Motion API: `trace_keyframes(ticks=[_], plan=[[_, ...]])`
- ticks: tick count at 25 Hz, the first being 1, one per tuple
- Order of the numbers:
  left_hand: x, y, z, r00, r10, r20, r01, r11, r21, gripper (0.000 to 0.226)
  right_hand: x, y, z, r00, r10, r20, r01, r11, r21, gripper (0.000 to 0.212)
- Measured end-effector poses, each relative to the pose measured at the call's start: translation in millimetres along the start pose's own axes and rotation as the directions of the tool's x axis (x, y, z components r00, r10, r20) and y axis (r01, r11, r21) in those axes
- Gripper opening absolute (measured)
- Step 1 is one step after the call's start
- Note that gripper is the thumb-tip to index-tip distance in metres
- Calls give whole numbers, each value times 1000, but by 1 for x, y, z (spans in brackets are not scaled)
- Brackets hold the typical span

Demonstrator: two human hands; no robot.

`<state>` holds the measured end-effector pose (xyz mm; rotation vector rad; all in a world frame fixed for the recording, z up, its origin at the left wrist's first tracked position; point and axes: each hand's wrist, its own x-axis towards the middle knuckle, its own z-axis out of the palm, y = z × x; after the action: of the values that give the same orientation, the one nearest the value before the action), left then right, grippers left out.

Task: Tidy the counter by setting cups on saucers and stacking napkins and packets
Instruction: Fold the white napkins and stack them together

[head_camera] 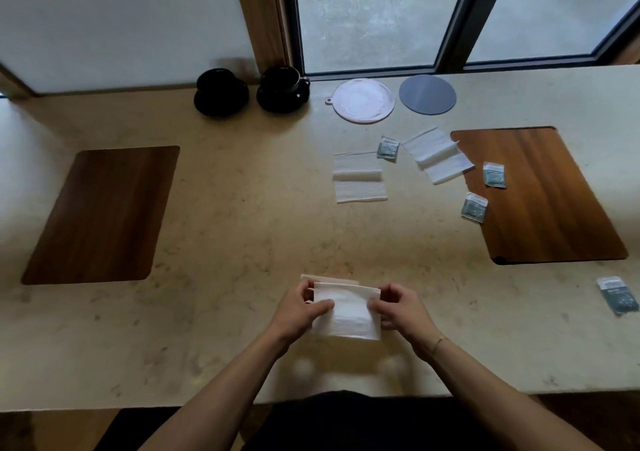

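Napkins (360, 178): 2 loose, 1 pinched by both hands (341, 307); packets (388, 147) 4; cups (280, 78) 2.

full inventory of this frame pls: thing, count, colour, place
cups on saucers: 2, black, back of counter by the wall
round mats: 2, one pale pink, one grey, back by the window
loose napkins: 2, white, centre-right of counter
held napkin: 1, white, near edge, over another napkin on the counter
packets: 4, grey-green, right side
placemats: 2, wood-brown, left and right
counter: 1, beige marble
left hand: pinches held napkin
right hand: pinches held napkin
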<state>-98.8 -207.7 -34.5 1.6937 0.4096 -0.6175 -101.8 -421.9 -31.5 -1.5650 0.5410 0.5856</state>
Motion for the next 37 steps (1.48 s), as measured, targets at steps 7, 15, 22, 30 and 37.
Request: trace_keyframes(ticks=[7,15,22,30,37], plan=[[12,-11,-28,995,7,-102,15,979,206,12,14,12,35,971,-113,-210,63,971,-232,11],[26,-13,-34,979,115,-169,-33,904,426,12,19,13,49,942,-221,-254,82,883,-462,23],[34,-15,-36,974,144,-175,-48,885,463,11,27,17,51,939,-225,-261,59,851,-521,31],[38,-17,-37,975,164,-152,-65,858,510,7,31,20,50,936,-233,-264,60,845,-532,34],[38,-16,-38,975,166,-149,-69,860,506,11,30,21,48,933,-236,-272,63,850,-523,36]])
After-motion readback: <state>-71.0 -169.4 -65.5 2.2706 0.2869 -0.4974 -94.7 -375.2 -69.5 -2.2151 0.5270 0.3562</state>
